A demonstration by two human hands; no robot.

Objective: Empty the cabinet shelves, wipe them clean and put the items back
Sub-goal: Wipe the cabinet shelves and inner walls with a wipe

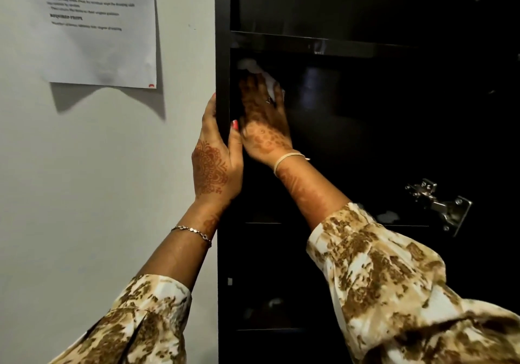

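Observation:
A tall black cabinet [223, 54] stands open against a pale wall. My left hand [215, 164] grips its left front edge, thumb on the inner side and fingers on the outside. Inside the compartment under a black shelf board [309, 44], my right hand [263, 118] presses a white cloth [264, 78] flat against the inner left side panel. The cloth shows above and to the right of the fingers. The compartment around the hand is dark and no items show in it.
A printed sheet [104, 28] hangs on the wall left of the cabinet. A metal door hinge [439, 204] sits on the cabinet's right side. Lower shelves [264, 223] lie in shadow, with small pale shapes too dim to identify.

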